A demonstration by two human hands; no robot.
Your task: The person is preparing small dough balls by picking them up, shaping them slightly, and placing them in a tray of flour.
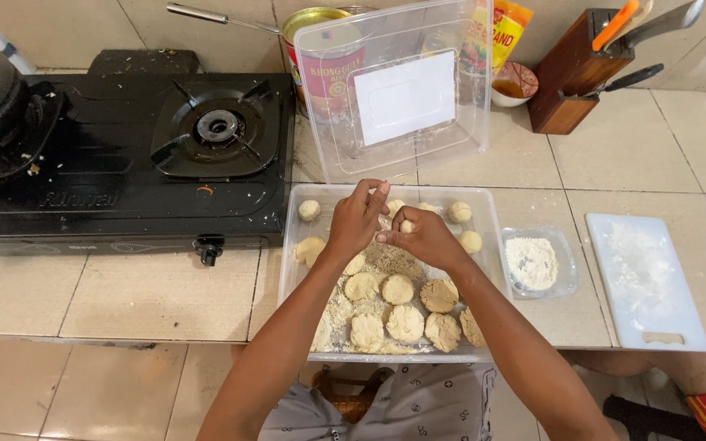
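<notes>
Head view: small pale dough ball point(407, 225) pinched between fingers of left hand point(356, 220) and right hand point(423, 238), above clear rectangular plastic tray point(292, 261) of crumb-coated patties point(398, 289). Beside it on tiled bench point(165, 294), small clear tub of flour point(533, 263), white cutting board point(645, 279), black gas stove point(132, 155).

Red-yellow tin point(320, 57), yellow-red pouch point(507, 28) behind clear lid point(402, 90).

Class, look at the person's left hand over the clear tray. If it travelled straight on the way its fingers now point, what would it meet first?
The left hand points up and away, toward the back of the counter. It would probably first meet the clear lid propped behind the tray. Depth is unclear, so it might clip the tray's far rim first.
</notes>
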